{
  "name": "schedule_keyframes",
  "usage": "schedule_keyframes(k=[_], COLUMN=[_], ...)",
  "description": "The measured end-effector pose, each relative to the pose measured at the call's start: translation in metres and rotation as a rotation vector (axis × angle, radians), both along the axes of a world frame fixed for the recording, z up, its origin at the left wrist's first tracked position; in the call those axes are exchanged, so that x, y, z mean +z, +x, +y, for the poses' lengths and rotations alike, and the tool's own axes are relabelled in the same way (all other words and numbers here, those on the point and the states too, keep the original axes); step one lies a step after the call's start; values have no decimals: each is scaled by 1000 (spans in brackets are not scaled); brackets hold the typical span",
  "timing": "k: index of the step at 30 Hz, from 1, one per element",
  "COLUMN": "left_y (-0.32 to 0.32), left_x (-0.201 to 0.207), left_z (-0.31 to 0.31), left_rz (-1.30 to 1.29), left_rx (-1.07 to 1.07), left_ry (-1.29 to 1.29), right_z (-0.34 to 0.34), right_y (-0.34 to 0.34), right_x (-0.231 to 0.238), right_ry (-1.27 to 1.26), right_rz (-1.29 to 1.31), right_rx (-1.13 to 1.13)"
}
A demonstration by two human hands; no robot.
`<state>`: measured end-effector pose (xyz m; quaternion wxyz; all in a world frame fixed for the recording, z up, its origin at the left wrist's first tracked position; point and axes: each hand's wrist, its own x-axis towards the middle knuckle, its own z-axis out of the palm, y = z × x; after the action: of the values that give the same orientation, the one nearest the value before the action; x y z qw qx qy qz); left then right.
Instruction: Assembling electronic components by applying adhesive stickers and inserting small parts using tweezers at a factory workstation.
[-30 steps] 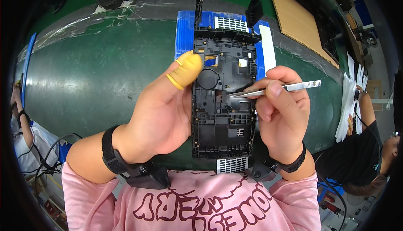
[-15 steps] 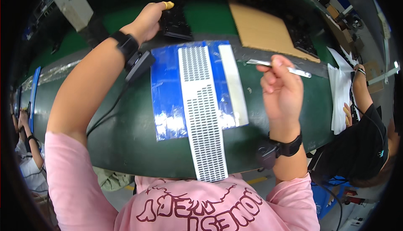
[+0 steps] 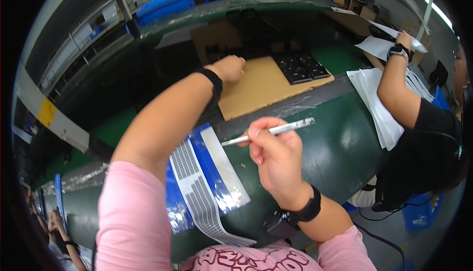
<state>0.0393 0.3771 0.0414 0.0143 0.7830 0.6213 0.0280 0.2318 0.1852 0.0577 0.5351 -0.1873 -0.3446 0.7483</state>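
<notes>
My right hand (image 3: 278, 158) pinches a slim silver pen-shaped tool (image 3: 290, 126) between thumb and fingers, its narrow tip pointing left. Below that tip lies a blue plastic-covered sheet (image 3: 217, 167) with a pale strip along its right side. Across it runs a white label sheet (image 3: 202, 199) with rows of small dark labels, its near end curling towards me. Stretched forward, my left hand (image 3: 229, 69) is over the left part of a flat cardboard sheet (image 3: 256, 86); its fingers are mostly hidden from view. Black moulded parts (image 3: 301, 69) lie on the cardboard's right side.
At the right, a person's arm (image 3: 396, 91) reaches over white sheets (image 3: 377, 108). A grey post (image 3: 51, 111) with a yellow band stands on the left. Another person's hands (image 3: 55, 219) show at the lower left. Behind the green bench (image 3: 340, 133) is a blue bin (image 3: 165, 5).
My view has swung up and to the right. The left hand has left the black flat part for the cardboard. My right hand keeps the silver tool, now beside the pale strip.
</notes>
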Motion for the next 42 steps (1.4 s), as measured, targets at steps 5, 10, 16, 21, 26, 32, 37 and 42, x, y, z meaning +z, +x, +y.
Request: schedule_keyframes(k=[5,10,16,21,26,32,37,42], left_y=[13,9,-7,-61,-44,-71,-107,-107], left_x=[-33,-12,-19,-30,-23,42,107,87], left_z=[41,38,-9,-16,-27,-69,-160,-324], left_rz=[-202,-279,-197,-245,-485,-548,-1323,-1424], left_rx=[68,257,470,671,827,644,543,667], left_ry=[297,172,237,-8,240,624,88,44], right_z=[-6,-5,-3,-11,-10,-18,-5,4], right_y=[6,10,5,-10,-12,-28,-32,-37], right_x=[11,8,9,4,-12,-39,-52,-50], right_ry=[-80,-86,-72,3,12,91,130,208], right_rz=[43,85,27,-4,-95,-270,-322,-317], right_rx=[59,121,85,35,132,595,529,387])
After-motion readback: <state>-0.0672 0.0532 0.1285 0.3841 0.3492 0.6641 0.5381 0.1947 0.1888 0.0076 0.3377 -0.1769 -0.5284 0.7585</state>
